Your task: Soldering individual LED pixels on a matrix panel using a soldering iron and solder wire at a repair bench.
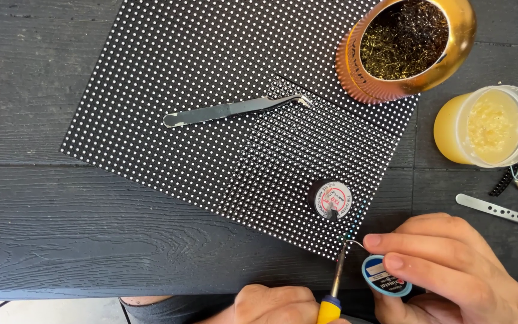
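My left hand (277,305) grips a tool with a yellow handle and thin metal shaft (338,273), its tip touching the near corner of a black panel dotted with white points (169,102). My right hand (451,270) holds a small round blue-rimmed spool (385,277) and pinches a thin wire end (358,243) against the tool tip. A small black reel with a white and red label (330,198) stands on the panel just above. Curved metal tweezers (235,110) lie across the panel's middle.
A gold pot filled with brass wool (406,45) stands on the panel's far right corner. A yellow open jar of pale paste (487,125) sits to the right, with a perforated metal strip (499,210) below it. The dark wooden table (43,228) ends near me.
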